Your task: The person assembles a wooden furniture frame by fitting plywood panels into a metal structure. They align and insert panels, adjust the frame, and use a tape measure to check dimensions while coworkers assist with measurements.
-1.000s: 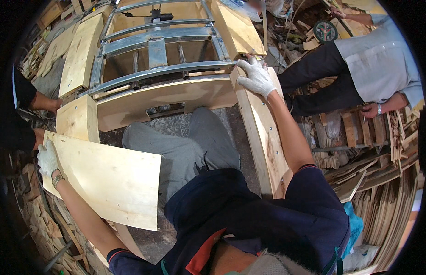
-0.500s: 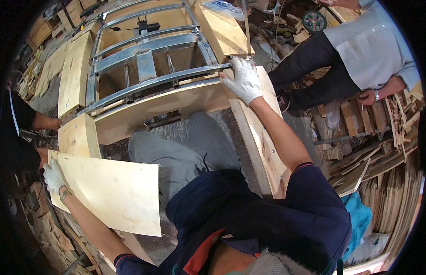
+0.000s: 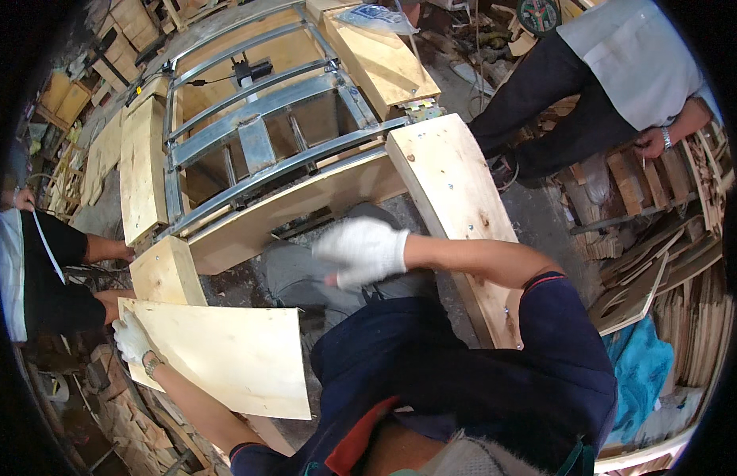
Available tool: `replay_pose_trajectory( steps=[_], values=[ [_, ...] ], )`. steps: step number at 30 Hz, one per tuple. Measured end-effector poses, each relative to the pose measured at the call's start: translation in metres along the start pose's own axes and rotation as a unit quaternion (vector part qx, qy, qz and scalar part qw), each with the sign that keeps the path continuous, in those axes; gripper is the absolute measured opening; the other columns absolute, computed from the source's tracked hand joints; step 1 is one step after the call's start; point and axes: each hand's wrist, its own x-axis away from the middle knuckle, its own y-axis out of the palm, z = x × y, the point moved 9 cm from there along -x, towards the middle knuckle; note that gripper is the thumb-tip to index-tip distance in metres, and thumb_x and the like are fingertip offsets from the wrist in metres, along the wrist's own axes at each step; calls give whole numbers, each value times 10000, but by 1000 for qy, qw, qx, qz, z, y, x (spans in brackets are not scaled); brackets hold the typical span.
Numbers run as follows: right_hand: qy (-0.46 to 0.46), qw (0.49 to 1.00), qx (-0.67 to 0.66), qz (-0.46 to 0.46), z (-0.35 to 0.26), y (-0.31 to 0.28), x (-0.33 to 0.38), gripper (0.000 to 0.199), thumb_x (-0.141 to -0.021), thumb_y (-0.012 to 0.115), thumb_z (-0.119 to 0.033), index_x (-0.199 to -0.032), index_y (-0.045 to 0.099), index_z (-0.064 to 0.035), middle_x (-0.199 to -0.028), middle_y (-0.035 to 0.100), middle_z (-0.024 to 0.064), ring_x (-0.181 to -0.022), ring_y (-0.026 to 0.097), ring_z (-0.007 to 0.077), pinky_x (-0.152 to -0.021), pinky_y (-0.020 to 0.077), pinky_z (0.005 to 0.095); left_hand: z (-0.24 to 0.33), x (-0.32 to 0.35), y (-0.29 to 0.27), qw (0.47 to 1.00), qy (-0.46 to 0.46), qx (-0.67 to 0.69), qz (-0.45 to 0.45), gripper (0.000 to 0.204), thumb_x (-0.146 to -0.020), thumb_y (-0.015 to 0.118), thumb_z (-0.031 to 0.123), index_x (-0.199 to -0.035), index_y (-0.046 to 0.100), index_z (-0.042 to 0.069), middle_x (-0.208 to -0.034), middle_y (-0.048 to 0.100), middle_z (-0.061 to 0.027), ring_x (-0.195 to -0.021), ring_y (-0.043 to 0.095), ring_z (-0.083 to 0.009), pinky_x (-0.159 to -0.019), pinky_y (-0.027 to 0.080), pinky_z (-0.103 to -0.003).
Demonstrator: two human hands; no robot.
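Note:
My left hand (image 3: 132, 339), in a white glove, grips the left edge of a thin, pale plywood sheet (image 3: 233, 357). The sheet bows slightly, with its upper left corner against a wooden side block (image 3: 166, 274). Above my lap is my right hand (image 3: 362, 252), also gloved and blurred by motion. Its thumb stands apart from the fingers, and I see nothing in it. A long wooden side piece (image 3: 456, 190) with screws along it runs beside my right forearm. Ahead lies a grey metal frame (image 3: 257, 143) with a black motor unit (image 3: 253, 70), set in a plywood-sided box.
A person in dark trousers (image 3: 535, 99) stands at the right; another person in black shorts (image 3: 67, 262) is at the left. Stacked wood strips (image 3: 694, 309) and a teal cloth (image 3: 642, 373) lie at the right. Wood scraps (image 3: 138, 412) cover the lower left floor.
My right hand has left the far end of the right side piece and come back over my lap. My left hand stays on the plywood sheet. The whole view has shifted slightly.

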Motion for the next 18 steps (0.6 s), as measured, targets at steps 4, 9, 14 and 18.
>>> replay_pose_trajectory(
  steps=[4, 9, 14, 18],
  values=[
    [-113, 949, -143, -256, -67, 68, 7, 477, -910, 676, -488, -1041, 700, -30, -929, 717, 255, -950, 695, 454, -827, 530, 551, -3, 3, -2, 1000, -12, -2, 3, 686, -983, 378, 695, -1382, 575, 174, -1354, 645, -171, -1213, 633, -388, -976, 466, -588],
    [-120, 947, -112, -275, -69, 115, 11, 452, -920, 675, -460, -1066, 692, -33, -925, 718, 255, -942, 692, 461, -819, 521, 565, 2, 9, -5, 1000, -3, 15, 6, 683, -985, 392, 677, -1394, 557, 156, -1409, 609, -138, -1272, 590, -367, -1011, 448, -574],
    [-100, 950, -112, -275, -55, 109, 3, 448, -912, 691, -443, -1088, 666, -31, -937, 719, 249, -939, 694, 456, -806, 523, 565, -1, 15, -7, 1000, -10, 9, 1, 691, -978, 437, 652, -1458, 516, 161, -1432, 595, -134, -1295, 571, -367, -1045, 422, -571],
    [-115, 938, -198, -261, -80, 102, 3, 455, -944, 680, -435, -1167, 640, -40, -951, 724, 225, -940, 703, 434, -813, 526, 531, -6, 12, -4, 999, -23, 19, 12, 707, -967, 465, 631, -1468, 502, 133, -1439, 590, -137, -1298, 568, -365, -1049, 419, -574]
  ],
)
